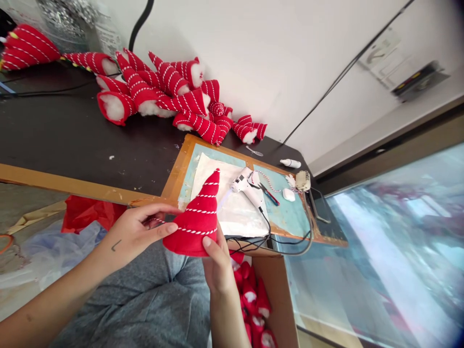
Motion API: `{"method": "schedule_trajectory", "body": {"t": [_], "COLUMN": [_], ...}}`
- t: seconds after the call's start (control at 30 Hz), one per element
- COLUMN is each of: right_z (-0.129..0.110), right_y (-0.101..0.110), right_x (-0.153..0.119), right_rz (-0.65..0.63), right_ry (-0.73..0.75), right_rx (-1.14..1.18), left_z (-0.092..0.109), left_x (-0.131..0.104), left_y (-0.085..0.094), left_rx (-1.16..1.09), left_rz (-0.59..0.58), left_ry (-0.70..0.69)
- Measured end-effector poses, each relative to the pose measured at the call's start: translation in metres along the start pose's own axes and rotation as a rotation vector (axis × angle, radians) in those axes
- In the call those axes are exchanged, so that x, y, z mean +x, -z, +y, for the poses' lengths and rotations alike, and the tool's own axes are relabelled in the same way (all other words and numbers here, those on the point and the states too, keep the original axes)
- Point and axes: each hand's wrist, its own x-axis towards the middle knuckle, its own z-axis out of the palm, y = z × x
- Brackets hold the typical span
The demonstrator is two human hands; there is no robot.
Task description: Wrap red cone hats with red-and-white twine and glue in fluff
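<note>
A red felt cone (199, 220), wound with white twisted cord in a spiral, is held over my lap with its tip pointing up and slightly right. My right hand (219, 263) grips it at the lower right, thumb on the front and the other fingers behind it. At the cone's left edge my left hand (141, 229) has its thumb and fingers pinched together on the twisted cord (155, 220), a short piece of which shows between the fingers. The inside of the cone's base is hidden from view.
Several stuffed, striped red cones (145, 92) lie piled against the wall. On the taped work mat (186, 159) are a white cloth (232, 227), a glue gun (250, 191) and pliers (270, 195). Below, a cardboard box (273, 290) holds red pieces. A small bottle (290, 163) lies behind.
</note>
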Motion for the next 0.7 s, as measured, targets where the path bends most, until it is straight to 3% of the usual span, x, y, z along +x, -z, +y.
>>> {"method": "schedule_trajectory", "body": {"t": [0.2,0.37,0.53,0.7], "right_z": [0.006,0.003,0.0,0.0], "right_y": [0.006,0.015,0.009,0.002], "right_x": [0.002,0.004,-0.001,-0.003], "right_rz": [0.003,0.011,-0.066,-0.039], "right_ry": [-0.012,-0.022,-0.016,-0.032], "right_rx": [0.0,-0.137,-0.025,-0.082], "left_z": [0.004,0.002,0.005,0.009], "left_x": [-0.003,-0.003,-0.008,-0.007], "left_y": [-0.004,0.0,0.0,-0.002], "left_rx": [-0.05,0.071,0.211,0.188], "left_rz": [-0.018,0.023,0.037,0.003], "left_ry": [0.062,-0.017,-0.126,-0.108]}}
